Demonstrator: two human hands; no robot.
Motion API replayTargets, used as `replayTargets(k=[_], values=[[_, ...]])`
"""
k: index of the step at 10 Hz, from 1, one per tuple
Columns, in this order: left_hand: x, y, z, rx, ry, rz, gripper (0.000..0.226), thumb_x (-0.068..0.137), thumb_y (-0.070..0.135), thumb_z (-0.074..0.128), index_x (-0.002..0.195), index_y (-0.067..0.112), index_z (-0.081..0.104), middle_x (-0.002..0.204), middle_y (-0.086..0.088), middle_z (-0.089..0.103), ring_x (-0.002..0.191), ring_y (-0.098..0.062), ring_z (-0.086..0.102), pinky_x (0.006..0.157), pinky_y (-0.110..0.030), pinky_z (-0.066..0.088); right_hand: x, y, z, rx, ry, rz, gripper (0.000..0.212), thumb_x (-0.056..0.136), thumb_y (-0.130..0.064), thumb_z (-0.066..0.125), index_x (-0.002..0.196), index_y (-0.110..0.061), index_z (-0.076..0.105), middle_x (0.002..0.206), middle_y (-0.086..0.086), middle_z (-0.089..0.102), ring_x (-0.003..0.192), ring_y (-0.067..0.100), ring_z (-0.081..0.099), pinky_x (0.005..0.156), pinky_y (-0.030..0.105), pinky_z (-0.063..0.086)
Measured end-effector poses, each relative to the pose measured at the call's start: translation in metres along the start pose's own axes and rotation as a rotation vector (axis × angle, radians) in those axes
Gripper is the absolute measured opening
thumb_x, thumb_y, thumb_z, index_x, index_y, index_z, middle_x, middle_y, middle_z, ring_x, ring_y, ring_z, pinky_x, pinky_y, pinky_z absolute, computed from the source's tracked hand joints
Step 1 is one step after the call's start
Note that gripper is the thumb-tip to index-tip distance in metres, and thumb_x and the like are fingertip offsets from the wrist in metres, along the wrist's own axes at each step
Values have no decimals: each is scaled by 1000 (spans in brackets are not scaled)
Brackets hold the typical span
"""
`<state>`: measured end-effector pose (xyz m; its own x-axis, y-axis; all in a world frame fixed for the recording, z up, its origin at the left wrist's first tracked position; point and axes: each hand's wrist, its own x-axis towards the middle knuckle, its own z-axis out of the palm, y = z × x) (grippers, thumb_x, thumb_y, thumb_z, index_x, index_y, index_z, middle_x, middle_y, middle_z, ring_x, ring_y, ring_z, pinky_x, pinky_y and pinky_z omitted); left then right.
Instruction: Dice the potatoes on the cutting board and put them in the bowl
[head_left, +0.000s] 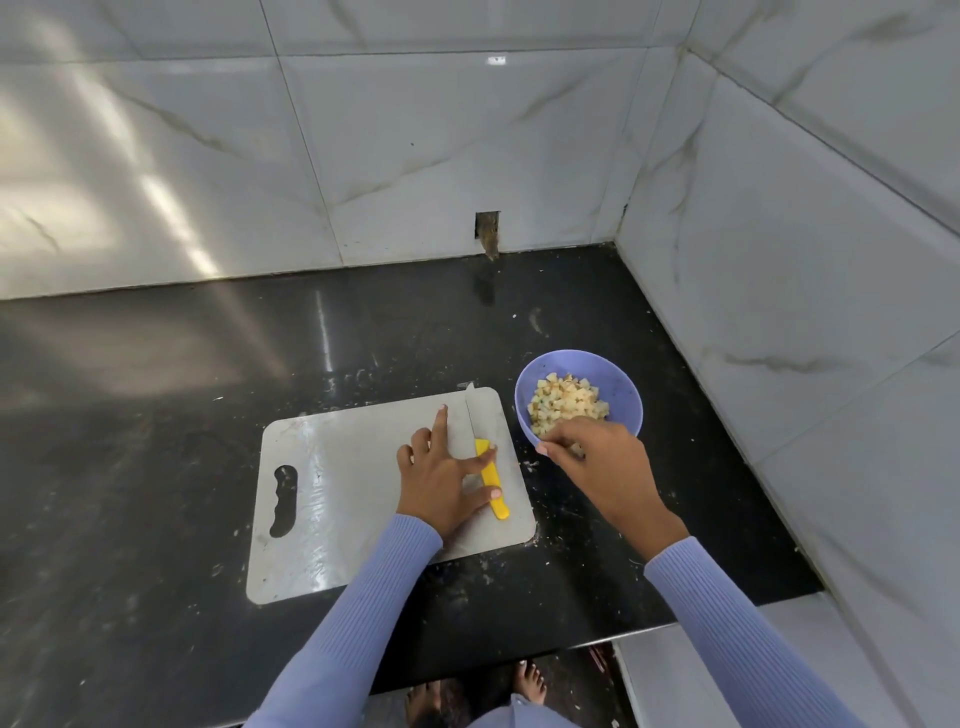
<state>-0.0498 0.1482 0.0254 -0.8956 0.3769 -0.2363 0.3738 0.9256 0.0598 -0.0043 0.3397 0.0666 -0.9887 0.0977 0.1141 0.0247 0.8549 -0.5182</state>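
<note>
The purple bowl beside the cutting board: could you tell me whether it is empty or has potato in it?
It holds potato: the purple bowl contains a heap of diced potato.

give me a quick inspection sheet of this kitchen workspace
surface: black counter, scattered with small scraps.
job's things: cutting board holds no potato; knife lies on it; bowl beside it holds diced potato.
clutter: nothing seen beyond the scraps.
hands: left hand rests flat on the knife; right hand at the bowl's near rim, fingers curled round potato pieces.
cables: nothing seen.
surroundings: tiled walls, small hole at the base.
</note>
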Motion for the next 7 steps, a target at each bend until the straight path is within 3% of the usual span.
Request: replayTargets(k=[1, 2, 5, 6, 7], values=[[1, -1, 0, 36, -29, 32, 51, 89, 65, 37, 138, 55, 29, 157, -10, -14, 137, -33, 9, 107, -45, 15, -1, -2, 5, -35, -11, 10, 19, 88, -32, 66, 97, -17, 73, 93, -1, 72, 79, 10, 60, 65, 5, 31], [1, -2, 1, 59, -30, 47, 51, 90, 65, 35, 139, 55, 26, 156, -10, -18, 139, -34, 7, 107, -46, 14, -4, -5, 4, -47, 5, 18, 19, 89, -28, 64, 99, -14, 73, 97, 1, 72, 84, 14, 62, 68, 11, 37], [-3, -4, 3, 24, -40, 64, 51, 91, 64, 34, 140, 56, 24, 156, -10, -20, 139, -33, 6, 109, -45, 13, -22, -5, 5, -34, 2, 22, 16, 88, -24, 67, 100, -18, 74, 96, -4, 73, 85, 11, 64, 72, 10, 39], [-3, -7, 6, -17, -22, 77, 53, 89, 67, 32, 141, 54, 25, 157, -10, -16, 138, -33, 10, 108, -46, 14, -28, -5, 6, -42, 13, 5, 14, 87, -28, 68, 98, -20, 74, 93, -7, 72, 82, 8, 64, 72, 15, 47], [-5, -11, 9, -100, 226, 97, 55, 85, 63, 30, 130, 42, 52, 151, -17, 29, 119, -37, 44, 90, -51, 39, -28, -4, 8, -11, 123, -27, 12, 84, -28, 71, 93, -20, 73, 89, -7, 72, 76, 8, 65, 65, 17, 51]])
